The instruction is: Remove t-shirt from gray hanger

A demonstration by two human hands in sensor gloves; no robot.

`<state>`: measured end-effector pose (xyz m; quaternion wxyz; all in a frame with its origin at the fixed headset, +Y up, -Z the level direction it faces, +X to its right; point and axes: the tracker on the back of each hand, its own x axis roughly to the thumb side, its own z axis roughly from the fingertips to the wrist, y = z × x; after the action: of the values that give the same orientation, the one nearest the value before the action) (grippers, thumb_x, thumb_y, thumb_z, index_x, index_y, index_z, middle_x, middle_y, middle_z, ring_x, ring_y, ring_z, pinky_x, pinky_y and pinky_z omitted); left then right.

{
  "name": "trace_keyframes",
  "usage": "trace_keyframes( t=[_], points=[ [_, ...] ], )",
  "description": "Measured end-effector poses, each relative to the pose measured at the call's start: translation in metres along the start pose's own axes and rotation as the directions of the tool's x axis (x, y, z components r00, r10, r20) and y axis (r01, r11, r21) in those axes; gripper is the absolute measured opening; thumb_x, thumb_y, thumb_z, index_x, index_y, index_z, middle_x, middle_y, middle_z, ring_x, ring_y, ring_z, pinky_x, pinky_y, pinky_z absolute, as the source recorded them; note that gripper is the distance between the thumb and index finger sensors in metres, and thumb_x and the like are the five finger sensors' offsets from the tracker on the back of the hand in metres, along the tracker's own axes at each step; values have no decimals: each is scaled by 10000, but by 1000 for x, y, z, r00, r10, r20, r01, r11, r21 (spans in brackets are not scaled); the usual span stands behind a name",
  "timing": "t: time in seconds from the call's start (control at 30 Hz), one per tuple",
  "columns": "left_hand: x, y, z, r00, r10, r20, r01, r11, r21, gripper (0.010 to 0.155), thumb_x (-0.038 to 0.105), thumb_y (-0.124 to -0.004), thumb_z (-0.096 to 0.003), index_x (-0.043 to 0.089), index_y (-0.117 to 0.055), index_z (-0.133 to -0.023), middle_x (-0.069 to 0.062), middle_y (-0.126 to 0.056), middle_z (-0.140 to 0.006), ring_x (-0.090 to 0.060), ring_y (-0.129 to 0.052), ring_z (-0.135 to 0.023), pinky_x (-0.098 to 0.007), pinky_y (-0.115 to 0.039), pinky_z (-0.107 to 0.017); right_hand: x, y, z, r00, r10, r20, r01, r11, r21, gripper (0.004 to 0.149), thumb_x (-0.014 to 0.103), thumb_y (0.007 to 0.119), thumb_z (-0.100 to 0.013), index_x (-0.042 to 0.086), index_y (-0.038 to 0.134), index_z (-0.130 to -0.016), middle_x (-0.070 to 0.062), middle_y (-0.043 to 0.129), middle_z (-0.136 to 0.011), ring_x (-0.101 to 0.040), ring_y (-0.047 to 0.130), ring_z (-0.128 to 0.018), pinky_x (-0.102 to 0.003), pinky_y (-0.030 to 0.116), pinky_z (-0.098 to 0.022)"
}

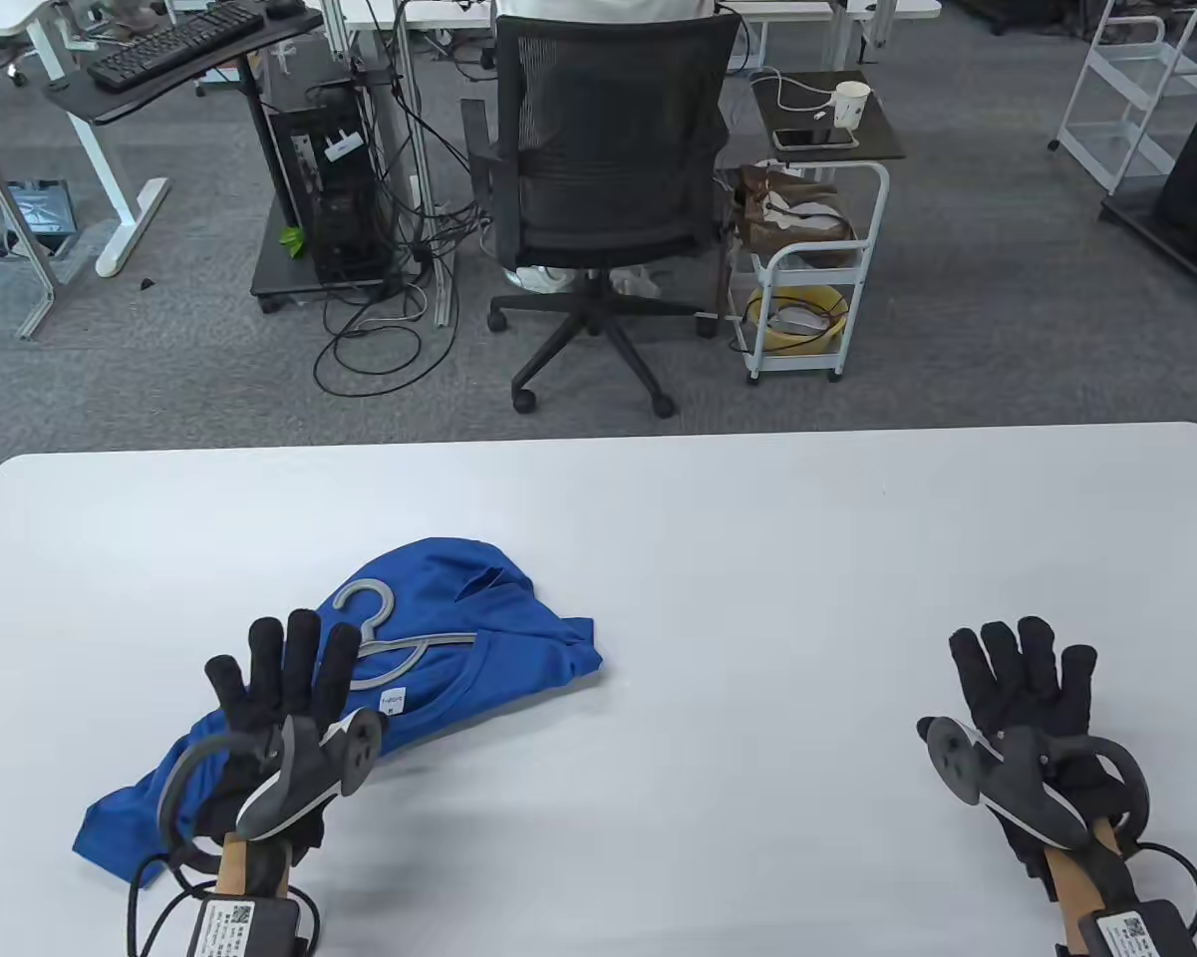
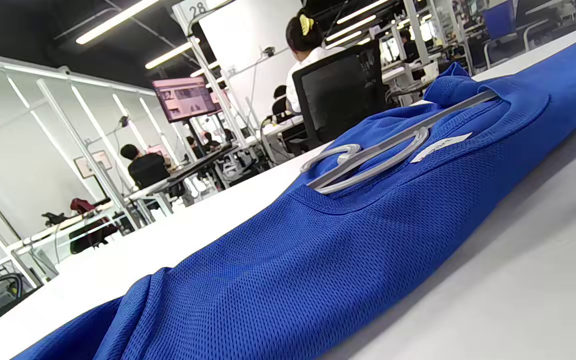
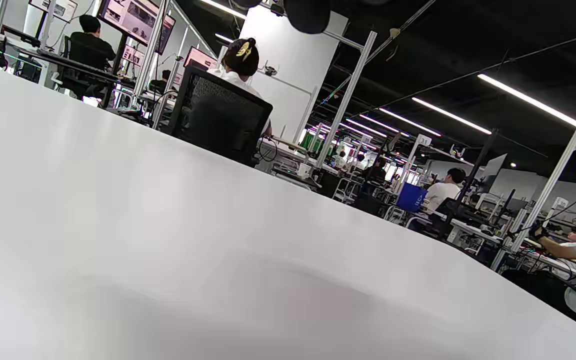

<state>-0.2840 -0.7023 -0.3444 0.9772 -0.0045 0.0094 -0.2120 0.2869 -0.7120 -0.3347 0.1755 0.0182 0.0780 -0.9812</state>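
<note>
White table [image 1: 718, 558] out front, busy office floor beyond with a black mesh chair [image 1: 608, 150] and a small cart [image 1: 807, 289]. Lying crumpled at the near left: blue t-shirt [image 1: 458, 638], mesh knit in the left wrist view, looks light, soft and floppy, likely to drag and bunch rather than slide clean. Poking from the neckline: gray hanger [image 1: 384, 648], hook pointing away, thin and rigid by the look of it, one shoulder buried under the cloth. Hovering over the shirt's near end, left hand [image 1: 279, 698], fingers spread wide, gripping nothing. Far off on bare table, right hand [image 1: 1027, 688], equally splayed, holding nothing. Best bet: pin the hook or exposed neck, then peel the collar fabric off each shoulder in turn.
</note>
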Motion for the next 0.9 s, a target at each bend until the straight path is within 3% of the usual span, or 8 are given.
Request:
trace_keyframes(
  t=[0.7,0.83,0.9],
  points=[
    [0,-1,5,1000,-15,-15,15,1000,11,855,651,-296,-488,257,64,-1156,-137,-12,-1268,-466,-114,-1178,-693,-213,-839,11,2,0,999,2,44,-2,1000,11,865,621,413,-480,179,198,-1191,-193,285,-1289,-505,189,-1177,-704,220,-854],
    [2,13,-2,997,-63,-33,64,997,30,858,657,-307,-482,274,44,-1164,-114,-34,-1282,-445,-122,-1194,-673,-197,-853,11,-3,-1,999,-8,40,8,1000,-11,864,622,413,-481,181,199,-1192,-194,285,-1290,-505,165,-1180,-703,220,-855],
    [5,36,-16,993,-108,-56,107,994,-7,852,664,-316,-475,312,31,-1170,-69,-26,-1293,-403,-61,-1210,-648,-137,-867,12,-5,-3,999,-21,37,21,1000,-10,863,622,412,-483,184,191,-1192,-191,282,-1290,-505,161,-1180,-701,211,-857]
  ],
)
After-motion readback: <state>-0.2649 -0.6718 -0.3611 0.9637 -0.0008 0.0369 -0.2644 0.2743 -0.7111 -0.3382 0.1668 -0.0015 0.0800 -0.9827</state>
